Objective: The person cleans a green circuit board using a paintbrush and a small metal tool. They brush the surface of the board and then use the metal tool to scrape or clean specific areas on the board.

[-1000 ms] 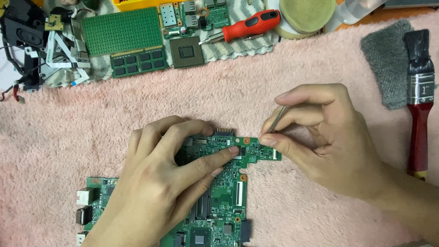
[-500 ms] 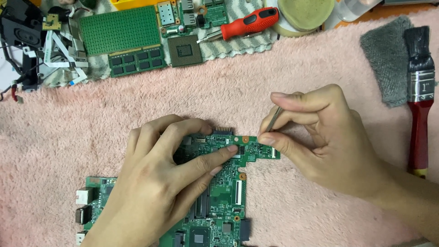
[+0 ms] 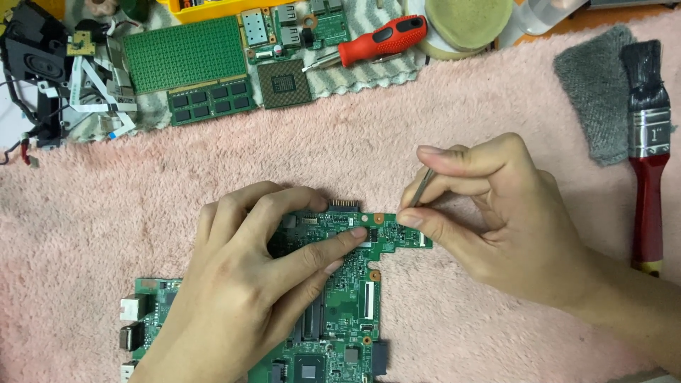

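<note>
A green laptop motherboard [image 3: 351, 305] lies on a pink fluffy towel [image 3: 355, 142]. My left hand [image 3: 248, 284] rests flat on the board, its fingers pressing down near the top edge, index fingertip close to a small connector. My right hand [image 3: 496, 213] pinches thin metal tweezers [image 3: 423, 186] between thumb and fingers. The tweezers' tip points down at the board's upper right tab, just beside my thumb. The tip itself is hidden behind the thumb.
Along the far edge lie a green perforated board [image 3: 186, 53], a memory stick [image 3: 211, 101], a square processor chip [image 3: 284, 84], small circuit boards, a red-handled screwdriver [image 3: 379, 39] and a round tape roll [image 3: 468, 21]. A grey cloth [image 3: 596, 92] and red-handled brush [image 3: 647, 142] lie right. Black parts and ribbon cables [image 3: 85, 85] sit far left.
Both hands hold nearly the same pose. The tweezers have tilted a little and the view has shifted slightly, so the objects at the back sit a bit higher and more to the left.
</note>
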